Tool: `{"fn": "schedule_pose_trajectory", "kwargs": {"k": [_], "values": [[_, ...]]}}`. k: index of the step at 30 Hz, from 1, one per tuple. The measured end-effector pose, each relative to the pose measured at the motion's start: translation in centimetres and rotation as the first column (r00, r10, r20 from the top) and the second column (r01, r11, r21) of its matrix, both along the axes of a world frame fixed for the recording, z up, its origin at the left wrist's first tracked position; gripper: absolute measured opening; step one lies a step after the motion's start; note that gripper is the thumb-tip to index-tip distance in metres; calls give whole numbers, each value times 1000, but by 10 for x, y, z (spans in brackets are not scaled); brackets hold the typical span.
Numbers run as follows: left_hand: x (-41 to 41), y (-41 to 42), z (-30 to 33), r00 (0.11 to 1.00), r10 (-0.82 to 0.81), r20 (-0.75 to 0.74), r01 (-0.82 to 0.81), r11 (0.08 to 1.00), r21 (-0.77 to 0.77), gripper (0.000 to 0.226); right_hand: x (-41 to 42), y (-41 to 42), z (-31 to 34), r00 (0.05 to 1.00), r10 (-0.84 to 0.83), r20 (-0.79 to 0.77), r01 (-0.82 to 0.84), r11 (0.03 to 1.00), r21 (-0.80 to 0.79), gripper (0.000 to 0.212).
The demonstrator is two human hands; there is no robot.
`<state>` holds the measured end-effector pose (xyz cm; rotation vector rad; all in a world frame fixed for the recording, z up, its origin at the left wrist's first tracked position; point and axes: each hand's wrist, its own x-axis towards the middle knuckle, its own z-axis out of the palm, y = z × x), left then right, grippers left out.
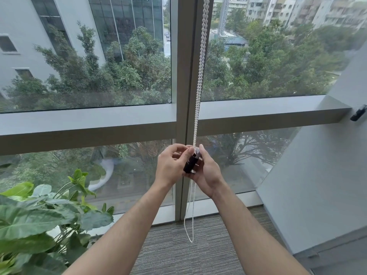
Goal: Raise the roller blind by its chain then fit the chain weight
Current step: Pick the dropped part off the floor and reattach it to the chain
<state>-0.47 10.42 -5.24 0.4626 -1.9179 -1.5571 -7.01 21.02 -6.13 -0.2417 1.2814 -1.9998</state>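
A white bead chain (201, 62) hangs down in front of the window's centre post (181, 76), and its loop end (188, 225) dangles near the floor. A dark, oblong chain weight (190, 162) sits on the chain at about waist height. My right hand (206, 171) cradles the weight from the right and below, fingers curled round it. My left hand (170, 165) pinches the top of the weight and the chain with thumb and fingers. The roller blind itself is out of view above.
A large leafy pot plant (39, 215) fills the lower left. A grey slanted wall (317, 175) with a small black fitting (358, 113) stands to the right. Grey carpet (178, 251) lies under the chain. A horizontal window rail (89, 124) crosses behind.
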Motion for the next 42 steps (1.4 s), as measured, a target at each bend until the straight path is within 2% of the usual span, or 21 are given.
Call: {"fn": "schedule_pose_trajectory", "kwargs": {"k": [3,8,10,15,18,20,22,24,27,31,34,37,42], "values": [[-1,-1,-1,1000,19,-9,-20,987,-162,6,0,2,-5,999,35,-16,-34,999,36,59],[-5,0,-5,996,-69,63,82,967,-239,13,6,6,-18,991,107,-82,-98,989,112,50],[-6,2,-6,993,-83,84,102,961,-257,9,8,8,-25,984,151,-95,-138,981,136,47],[-5,-2,-9,991,-112,79,123,981,-149,10,7,15,-43,969,237,-66,-219,953,207,50],[-2,-8,-14,995,-78,67,87,987,-132,7,7,19,-51,965,260,-45,-245,945,216,32],[-1,-9,-19,995,-60,76,70,987,-144,15,8,21,-58,963,267,-28,-254,941,226,23],[2,-9,-25,993,-63,101,79,984,-160,20,9,22,-65,962,271,-18,-259,936,237,27],[5,-7,-34,989,-79,125,96,986,-137,15,11,24,-72,960,278,-9,-268,933,242,31],[10,-6,-48,984,-92,150,107,989,-97,10,15,27,-85,958,287,17,-282,927,248,29],[12,-7,-68,975,-70,211,89,993,-82,17,17,31,-106,968,249,25,-246,932,265,30],[11,-8,-85,967,-49,252,72,994,-85,13,18,35,-123,967,248,50,-253,933,255,29],[11,-7,-103,960,-45,278,66,996,-67,12,17,38,-143,969,235,77,-247,934,257,41],[12,-9,-130,947,-63,314,77,996,-33,23,16,38,-174,965,253,67,-260,898,356,47]]}}
